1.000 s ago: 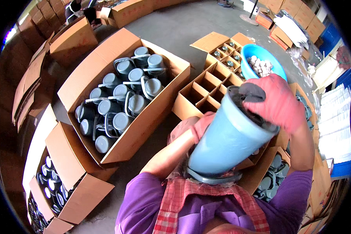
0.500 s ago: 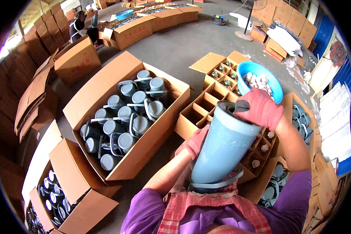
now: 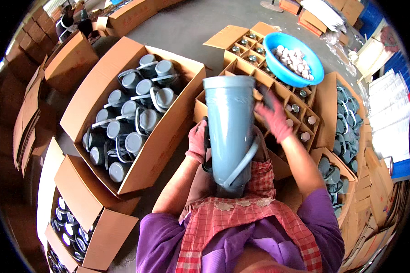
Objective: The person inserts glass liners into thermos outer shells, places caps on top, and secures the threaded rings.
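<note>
A tall blue-grey thermos flask casing [image 3: 229, 132] stands upright before my apron, its wide rim at the far end. A curved handle [image 3: 243, 164] of the same colour crosses its near part. My left hand [image 3: 198, 141], in a red glove with dark fingertips, is closed against the casing's left side; part of the fingers is hidden behind it. To the right of the casing, my right hand [image 3: 275, 119] is off it, blurred, with thumb and fingers apart over a divided carton [image 3: 239, 68]. Several silvery and white-tipped pieces [image 3: 311, 119] stand in that carton's cells.
A blue basin [image 3: 321, 75] of small whitish pieces rests on the divided carton. Left stands a large carton [image 3: 168, 132] of grey lidded, handled flask parts. More cartons [image 3: 335, 102] of grey parts flank me at right; another open carton [image 3: 109, 236] is lower left. A person [image 3: 66, 22] sits far left.
The casing has swung from a rightward tilt to upright and shifted left. My right hand has let go of its rim and dropped to its right side. My view has tipped lower.
</note>
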Motion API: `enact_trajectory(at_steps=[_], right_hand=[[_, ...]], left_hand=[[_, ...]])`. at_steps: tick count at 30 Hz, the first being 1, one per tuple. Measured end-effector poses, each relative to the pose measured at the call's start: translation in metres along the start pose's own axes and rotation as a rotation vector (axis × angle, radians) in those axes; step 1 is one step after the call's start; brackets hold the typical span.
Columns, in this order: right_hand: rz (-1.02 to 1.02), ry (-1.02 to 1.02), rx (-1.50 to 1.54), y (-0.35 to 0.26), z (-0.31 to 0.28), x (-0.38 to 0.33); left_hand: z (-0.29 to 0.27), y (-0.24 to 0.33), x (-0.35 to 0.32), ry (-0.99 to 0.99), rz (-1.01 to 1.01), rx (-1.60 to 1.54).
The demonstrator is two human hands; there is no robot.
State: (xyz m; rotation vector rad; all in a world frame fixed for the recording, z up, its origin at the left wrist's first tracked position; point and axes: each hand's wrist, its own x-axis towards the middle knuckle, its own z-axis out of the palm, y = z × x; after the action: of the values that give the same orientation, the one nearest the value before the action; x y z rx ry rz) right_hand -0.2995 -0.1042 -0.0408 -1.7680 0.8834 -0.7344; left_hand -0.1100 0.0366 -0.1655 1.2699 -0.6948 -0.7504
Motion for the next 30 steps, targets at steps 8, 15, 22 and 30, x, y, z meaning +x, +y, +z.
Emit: enact_trajectory(at_steps=[8,15,22,30], right_hand=[[-0.477,-0.811,-0.753,-0.05,-0.017,-0.049],[-0.97,-0.744,-0.667,-0.028,0.044,-0.045],[-0.888,-0.515,-0.412,-0.076,0.032,0.027],[-0.439,0.06,0.272,-0.054,-0.023,0.084]], left_hand=[[-0.014,0.006,0.006,-0.099,-0.084,0.402],[-0.004,-0.036,0.03,-0.117,0.055,0.105],[-0.012,-0.031,0.09,-0.288,-0.455,-0.391],[-0.056,0.044,0.156,0.257,-0.314,-0.263]])
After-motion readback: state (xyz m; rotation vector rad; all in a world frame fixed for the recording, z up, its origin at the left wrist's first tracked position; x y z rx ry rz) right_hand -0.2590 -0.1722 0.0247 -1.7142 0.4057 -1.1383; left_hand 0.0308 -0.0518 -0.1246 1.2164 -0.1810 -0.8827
